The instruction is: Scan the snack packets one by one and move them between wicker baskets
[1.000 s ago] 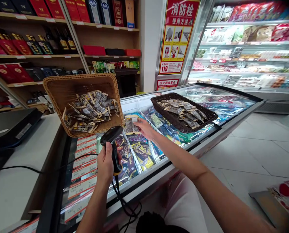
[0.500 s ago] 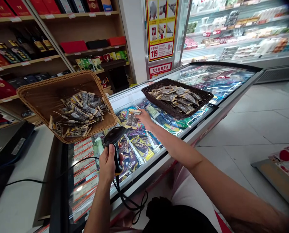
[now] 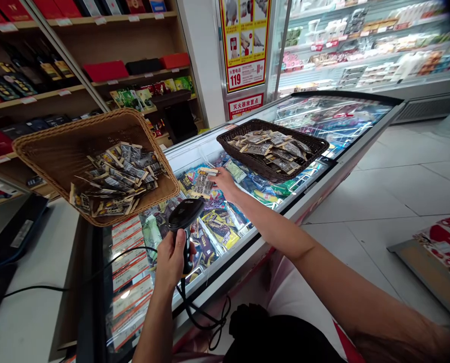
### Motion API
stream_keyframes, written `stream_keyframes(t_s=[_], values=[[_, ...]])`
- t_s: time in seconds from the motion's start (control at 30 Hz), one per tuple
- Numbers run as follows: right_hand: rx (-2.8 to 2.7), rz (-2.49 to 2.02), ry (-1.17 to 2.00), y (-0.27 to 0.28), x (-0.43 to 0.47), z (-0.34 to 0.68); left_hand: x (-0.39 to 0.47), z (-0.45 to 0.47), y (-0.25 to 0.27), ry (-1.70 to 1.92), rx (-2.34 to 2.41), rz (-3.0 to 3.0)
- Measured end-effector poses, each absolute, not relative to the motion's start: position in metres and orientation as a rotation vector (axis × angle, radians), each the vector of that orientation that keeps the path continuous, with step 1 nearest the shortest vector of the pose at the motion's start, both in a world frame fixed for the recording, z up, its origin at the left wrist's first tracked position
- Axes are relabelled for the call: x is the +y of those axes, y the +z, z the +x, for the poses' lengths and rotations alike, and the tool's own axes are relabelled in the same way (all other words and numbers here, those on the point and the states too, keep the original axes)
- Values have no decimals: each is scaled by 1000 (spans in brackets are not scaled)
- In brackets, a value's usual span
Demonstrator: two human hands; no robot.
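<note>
My left hand (image 3: 173, 257) is wrapped round the handle of a black corded barcode scanner (image 3: 185, 214), its head pointing up and away from me. Between the fingers of my right hand (image 3: 225, 184) is a small clear snack packet (image 3: 204, 182) with a pale top strip, held above the glass lid of the chest freezer. To the left, a tan wicker basket (image 3: 47, 151) is tilted towards me with many similar packets (image 3: 115, 176) inside. A dark brown woven basket (image 3: 243, 162) beyond my right hand holds more such packets (image 3: 272, 146).
Under the freezer glass lie colourful ice-cream packs (image 3: 219, 227); price labels (image 3: 130, 287) line its left end. The scanner's cable (image 3: 206, 318) loops down along the freezer's front edge. A white counter (image 3: 47, 272) stands left, wooden shelves (image 3: 134, 22) behind, and a boxed stack (image 3: 444, 239) on the floor right.
My left hand has moved the scanner slightly right, closer to the packet. My right hand still holds the packet at nearly the same place. The view has shifted slightly.
</note>
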State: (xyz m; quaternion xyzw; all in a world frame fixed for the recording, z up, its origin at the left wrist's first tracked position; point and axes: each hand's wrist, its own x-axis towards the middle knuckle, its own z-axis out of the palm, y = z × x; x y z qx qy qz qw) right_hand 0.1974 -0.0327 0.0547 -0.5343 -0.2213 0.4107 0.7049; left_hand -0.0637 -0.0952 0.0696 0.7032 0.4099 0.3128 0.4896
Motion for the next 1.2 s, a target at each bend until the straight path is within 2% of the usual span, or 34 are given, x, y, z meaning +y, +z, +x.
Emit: stream_keyframes(t_s=[0.97, 1.07, 1.2], values=[[-433, -1161, 889, 60, -35, 199, -92, -64, 64, 797, 977, 1600], [-428, -1152, 793, 69, -35, 220, -96, -62, 67, 841, 997, 1537], [-504, -1234, 397, 92, -47, 288, -102, -60, 71, 928, 1020, 1485]])
